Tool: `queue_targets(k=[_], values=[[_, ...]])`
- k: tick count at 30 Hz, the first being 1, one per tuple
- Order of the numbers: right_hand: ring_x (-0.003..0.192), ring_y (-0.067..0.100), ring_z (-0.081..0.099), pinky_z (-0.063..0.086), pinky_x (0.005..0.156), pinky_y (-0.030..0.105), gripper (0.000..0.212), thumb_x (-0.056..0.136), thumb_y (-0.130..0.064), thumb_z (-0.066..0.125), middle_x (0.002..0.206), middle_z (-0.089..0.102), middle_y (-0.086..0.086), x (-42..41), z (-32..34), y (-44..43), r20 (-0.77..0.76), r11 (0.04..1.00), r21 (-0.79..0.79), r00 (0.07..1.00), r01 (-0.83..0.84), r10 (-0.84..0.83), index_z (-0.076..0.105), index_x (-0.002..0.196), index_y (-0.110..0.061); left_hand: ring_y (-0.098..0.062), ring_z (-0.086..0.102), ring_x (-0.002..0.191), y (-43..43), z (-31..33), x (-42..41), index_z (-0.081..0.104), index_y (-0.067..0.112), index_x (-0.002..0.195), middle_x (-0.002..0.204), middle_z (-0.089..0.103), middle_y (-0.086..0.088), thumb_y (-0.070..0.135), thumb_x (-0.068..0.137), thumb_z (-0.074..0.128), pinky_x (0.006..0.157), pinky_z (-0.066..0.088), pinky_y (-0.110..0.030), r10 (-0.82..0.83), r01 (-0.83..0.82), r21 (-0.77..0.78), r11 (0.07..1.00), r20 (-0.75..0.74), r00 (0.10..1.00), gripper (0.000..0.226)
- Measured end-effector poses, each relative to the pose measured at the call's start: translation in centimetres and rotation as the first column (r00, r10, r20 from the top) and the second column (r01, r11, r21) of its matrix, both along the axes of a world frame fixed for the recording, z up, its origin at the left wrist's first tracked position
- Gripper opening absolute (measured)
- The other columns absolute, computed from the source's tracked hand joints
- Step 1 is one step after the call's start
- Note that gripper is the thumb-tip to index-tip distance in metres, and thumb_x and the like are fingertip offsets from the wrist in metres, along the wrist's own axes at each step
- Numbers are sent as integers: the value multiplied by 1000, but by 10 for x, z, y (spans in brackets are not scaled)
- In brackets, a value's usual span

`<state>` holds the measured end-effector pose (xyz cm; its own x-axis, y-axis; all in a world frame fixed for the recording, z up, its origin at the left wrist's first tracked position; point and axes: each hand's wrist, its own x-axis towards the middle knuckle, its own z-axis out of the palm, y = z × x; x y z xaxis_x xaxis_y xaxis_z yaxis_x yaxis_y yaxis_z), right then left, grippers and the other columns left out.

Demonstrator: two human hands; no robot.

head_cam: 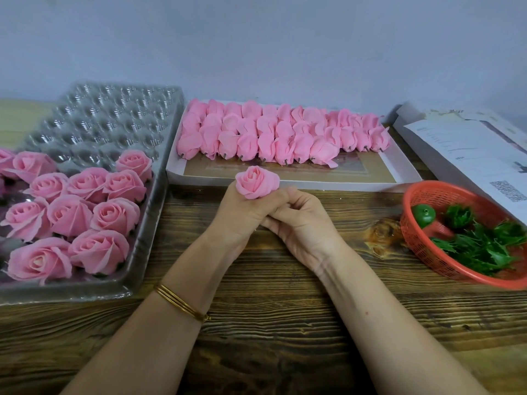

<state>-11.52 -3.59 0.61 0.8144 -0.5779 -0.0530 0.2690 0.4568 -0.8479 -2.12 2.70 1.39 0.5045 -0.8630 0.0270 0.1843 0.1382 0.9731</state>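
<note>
**Desk:** Where is the flower on your feed?

**Operator:** I see the pink rose head (257, 182) at centre frame, just above the middle of the wooden table (256, 323). It is held up in front of the white box (405, 172) where more rose heads (285, 138) lie on their sides.

**Desk:** Who has it?

**Operator:** The left hand (242, 215) does. Its fingers are curled round the underside and the bloom sits on top, facing up. The right hand (299, 220) is pressed against the left with its fingers curled in below the flower. I cannot tell whether they pinch the base, because that spot is hidden.

**Desk:** How will it handle?

**Operator:** I'd judge it very light and soft. The petals look thin and easy to crush or crease, so I would stay off them. The heads in the box show a small dark stub at the bottom, and I'd take hold there or cup the firm base just above it.

**Desk:** And around it?

**Operator:** The clear blister tray (114, 115) at the left holds opened roses (99, 249). The orange basket (422, 252) at the right edge holds green calyxes (484, 246), and I'd guess one goes on the base next.
</note>
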Motion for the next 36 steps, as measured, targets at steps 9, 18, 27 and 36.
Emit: queue_targets(k=[9,18,27,36], values=[[84,18,72,60,76,27,13,69,-2,66,83,75,11,0,-4,-3,-4,1000,-17,1000,12,-12,77,73,-8,-24,58,74,0,2,-2,64,-1,86,77,58,-16,12,69,75,66,54,-30,14,-14,7,1000,61,998,24],[94,23,70,59,82,29,29,73,-3,65,99,71,20,0,-3,-4,-4,1000,-26,1000,-3,3,67,100,9,-28,58,91,0,6,-7,56,5,99,101,53,-25,40,49,76,82,54,-37,56,-63,53,997,117,992,64],[100,29,67,53,95,41,29,78,-7,67,103,71,21,-1,-7,-8,-24,998,-57,1000,1,-2,68,102,10,9,60,79,0,2,1,47,25,125,102,53,5,13,55,80,72,51,-14,66,-66,4,998,76,995,78],[69,11,69,56,68,18,20,69,-15,74,79,75,7,-1,-5,-10,-82,993,-88,993,72,-79,76,88,-7,-3,61,100,9,17,14,55,34,127,113,59,3,41,59,82,79,52,-17,244,-256,17,966,250,937,74]])
